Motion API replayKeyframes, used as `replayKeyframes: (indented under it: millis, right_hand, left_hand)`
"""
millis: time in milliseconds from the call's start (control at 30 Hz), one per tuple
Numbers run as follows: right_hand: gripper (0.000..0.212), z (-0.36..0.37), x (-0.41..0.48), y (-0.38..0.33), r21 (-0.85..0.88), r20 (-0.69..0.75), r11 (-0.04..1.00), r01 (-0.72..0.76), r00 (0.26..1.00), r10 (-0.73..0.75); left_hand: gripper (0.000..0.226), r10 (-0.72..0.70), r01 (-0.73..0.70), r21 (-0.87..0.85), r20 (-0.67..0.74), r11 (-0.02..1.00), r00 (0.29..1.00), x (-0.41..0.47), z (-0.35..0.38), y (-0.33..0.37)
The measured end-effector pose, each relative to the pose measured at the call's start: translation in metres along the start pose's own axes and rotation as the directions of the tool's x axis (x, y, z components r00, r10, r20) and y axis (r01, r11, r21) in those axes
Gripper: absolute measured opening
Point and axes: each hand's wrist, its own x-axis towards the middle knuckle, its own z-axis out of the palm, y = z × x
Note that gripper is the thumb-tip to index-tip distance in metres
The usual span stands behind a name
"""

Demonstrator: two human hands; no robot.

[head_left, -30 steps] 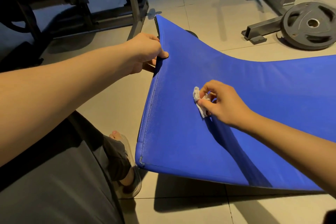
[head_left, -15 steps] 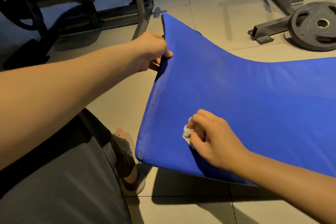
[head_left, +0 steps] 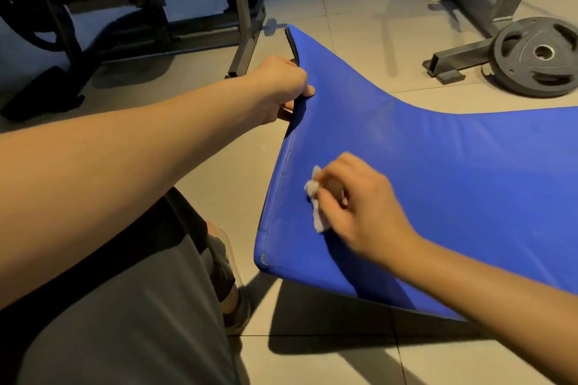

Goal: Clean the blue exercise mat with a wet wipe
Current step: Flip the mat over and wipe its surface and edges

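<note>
while left grip (head_left: 280, 87) clamps mat (head_left: 438, 166) edge | right grip (head_left: 366, 206) pinches wipe (head_left: 313, 194), partly hidden

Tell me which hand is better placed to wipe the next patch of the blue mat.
Right. The right hand already pinches the wet wipe against the blue mat, close to its near corner. The left hand grips the mat's raised edge and holds it up, so it is occupied.

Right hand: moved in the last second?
Yes. The right hand with the wipe swept toward the near edge of the mat, then partway back up.
</note>
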Motion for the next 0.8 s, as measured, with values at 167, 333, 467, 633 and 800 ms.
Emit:
replayKeyframes:
  millis: [167,333,467,633,800]
  right_hand:
    - [0.015,0.024,-0.037,-0.041,0.04,0.417,0.967,0.253,0.875,-0.246]
    - [0.006,0.007,0.003,-0.011,-0.063,0.097,0.99,0.13,0.988,-0.123]
    - [0.02,0.02,-0.022,-0.04,0.016,0.453,0.961,0.276,0.855,-0.254]
    - [0.011,0.01,0.002,-0.011,-0.095,0.31,0.961,0.26,0.925,-0.219]
    - [0.014,-0.008,0.016,0.006,-0.075,0.173,0.997,-0.013,0.985,0.025]
  left_hand:
    - [0.02,-0.019,0.019,0.008,0.019,1.0,1.0,-0.006,0.002,-0.001]
    - [0.014,-0.013,0.013,0.002,0.042,1.0,0.999,-0.008,0.002,-0.002]
    - [0.017,-0.035,0.031,0.046,0.098,0.998,0.995,-0.012,-0.001,-0.003]
    - [0.025,-0.033,0.007,0.102,0.263,0.995,0.964,-0.012,-0.005,-0.01]
    - [0.041,-0.084,0.049,0.106,0.363,0.993,0.928,-0.014,-0.015,-0.022]
